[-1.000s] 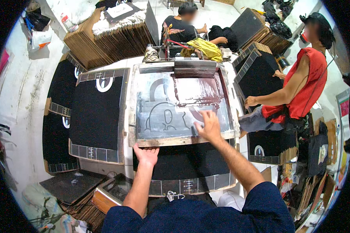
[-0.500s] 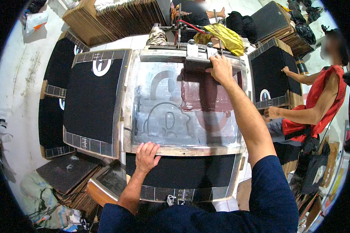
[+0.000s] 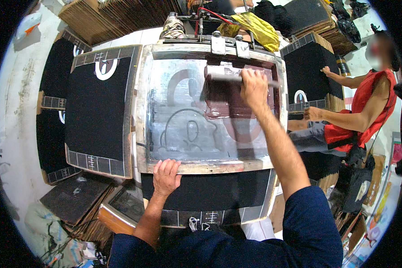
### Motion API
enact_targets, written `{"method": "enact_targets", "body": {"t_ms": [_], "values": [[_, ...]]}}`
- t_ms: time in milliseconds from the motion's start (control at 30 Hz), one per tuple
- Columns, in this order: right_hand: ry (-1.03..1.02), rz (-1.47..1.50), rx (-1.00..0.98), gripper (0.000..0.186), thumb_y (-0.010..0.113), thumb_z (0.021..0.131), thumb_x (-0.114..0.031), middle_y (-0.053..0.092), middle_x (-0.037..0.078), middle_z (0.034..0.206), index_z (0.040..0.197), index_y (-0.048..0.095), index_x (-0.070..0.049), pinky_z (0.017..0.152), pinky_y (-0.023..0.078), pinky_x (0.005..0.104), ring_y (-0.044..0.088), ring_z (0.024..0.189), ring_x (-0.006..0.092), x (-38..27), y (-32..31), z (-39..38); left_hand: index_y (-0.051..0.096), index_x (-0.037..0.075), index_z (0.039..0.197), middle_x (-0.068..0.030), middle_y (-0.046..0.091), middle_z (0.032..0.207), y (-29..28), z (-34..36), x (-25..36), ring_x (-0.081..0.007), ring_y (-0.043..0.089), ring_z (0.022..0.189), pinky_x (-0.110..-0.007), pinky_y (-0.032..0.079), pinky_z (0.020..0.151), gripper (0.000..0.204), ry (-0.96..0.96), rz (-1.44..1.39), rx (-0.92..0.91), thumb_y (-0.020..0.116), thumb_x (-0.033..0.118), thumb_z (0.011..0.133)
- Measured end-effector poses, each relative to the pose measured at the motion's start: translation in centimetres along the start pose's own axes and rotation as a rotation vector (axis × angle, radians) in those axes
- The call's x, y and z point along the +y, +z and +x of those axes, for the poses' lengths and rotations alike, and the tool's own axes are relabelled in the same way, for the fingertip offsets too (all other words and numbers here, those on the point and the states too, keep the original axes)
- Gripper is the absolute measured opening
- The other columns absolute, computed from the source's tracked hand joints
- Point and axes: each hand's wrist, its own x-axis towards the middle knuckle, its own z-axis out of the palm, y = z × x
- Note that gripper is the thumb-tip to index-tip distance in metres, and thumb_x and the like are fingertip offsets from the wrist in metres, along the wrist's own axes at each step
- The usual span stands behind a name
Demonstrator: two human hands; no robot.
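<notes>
A screen printing frame (image 3: 210, 168) lies in front of me over a board with black fabric (image 3: 201, 192). Its mesh shows rounded outline shapes, and dark maroon ink (image 3: 228, 105) covers the upper right part. My right hand (image 3: 254, 89) is closed around a squeegee (image 3: 223, 79), which is blurred by motion near the far end of the inked patch. At the near rail, left of its middle, my left hand (image 3: 167, 176) grips the frame with its fingers over the top.
Metal hinge clamps (image 3: 218, 44) hold the frame's far side, beside a yellow cloth (image 3: 259, 31). Boards with black fabric (image 3: 100, 116) stand at left. A person in a red top (image 3: 366, 107) works at another board (image 3: 308, 73) on the right. Stacked boards (image 3: 111, 20) line the back.
The squeegee in my right hand has come away from the far rail, slightly toward me, and its angle has changed. My left hand keeps its place on the near rail. The whole view has shifted slightly.
</notes>
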Motion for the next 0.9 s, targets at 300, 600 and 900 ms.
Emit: {"method": "enact_targets", "body": {"t_ms": [300,600,900], "values": [[-0.006,0.089,-0.219,0.031,0.078,0.085,-0.019,0.065,0.009,0.103,0.110,0.062,-0.011,0.089,0.045,0.0489,0.062,0.105,0.0326,1.5,-1.2,2.8,0.063,0.014,0.134,-0.0034,0.062,0.130,-0.4,0.5,0.0,-0.0217,0.054,0.129,-0.046,0.033,0.118,0.066,0.021,-0.022,0.025,0.082,0.024,0.071],[0.036,-0.009,0.009,0.029,0.071,0.077,-0.006,0.063,0.009,0.101,0.103,0.062,-0.010,0.083,0.043,0.0473,0.060,0.101,0.0321,-0.3,0.5,0.7,0.061,0.014,0.135,-0.0046,0.061,0.134,-0.1,0.0,-0.2,-0.0234,0.055,0.130,-0.047,0.036,0.116,0.064,0.020,-0.049,0.015,0.078,0.021,0.074],[0.095,0.049,-0.030,0.023,0.065,0.081,-0.005,0.060,0.006,0.097,0.103,0.065,-0.013,0.091,0.041,0.0441,0.057,0.098,0.0284,-5.2,-3.1,-9.5,0.062,0.011,0.134,-0.0055,0.060,0.132,-0.4,0.4,-0.2,-0.0248,0.054,0.130,-0.047,0.035,0.117,0.063,0.032,-0.080,0.039,0.079,0.019,0.073]]}}
